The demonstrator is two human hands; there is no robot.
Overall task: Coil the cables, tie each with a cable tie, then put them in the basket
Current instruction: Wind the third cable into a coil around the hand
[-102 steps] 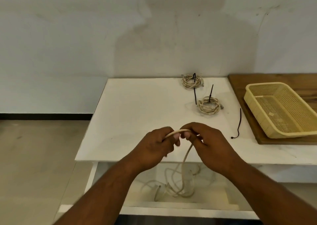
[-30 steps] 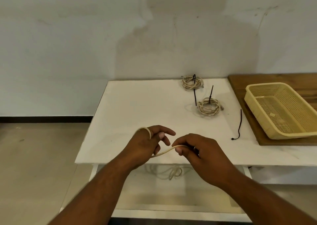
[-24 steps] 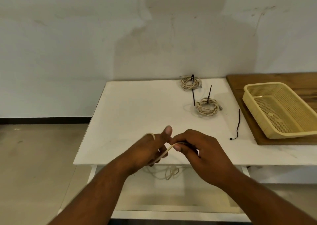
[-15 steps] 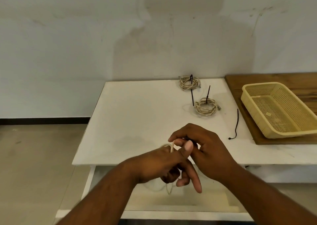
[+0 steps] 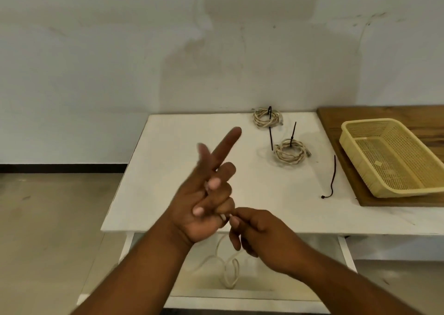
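Low in mid-frame, left hand [image 5: 204, 201] is palm-up, forefinger out, other fingers curled with the cable [image 5: 230, 274] looped round the little one: a former for the coil, I'd say. Right hand [image 5: 262, 233] pinches the cable just beside it, feeding; slack dangles below the surface [image 5: 168, 170]. Upper right: near coil [image 5: 289, 151] and far coil [image 5: 266, 119], both tied, a spare tie [image 5: 332, 177] for this one, basket [image 5: 408, 191] waiting.

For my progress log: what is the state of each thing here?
Thin beige cable: mostly uncoiled, hanging.
Left hand: this cable looped round one finger.
Right hand: pinches this cable.
Far beige cable coil: tied.
Near beige cable coil: tied.
Loose black cable tie: lying unused.
Yellow plastic mesh basket: holds no cable.
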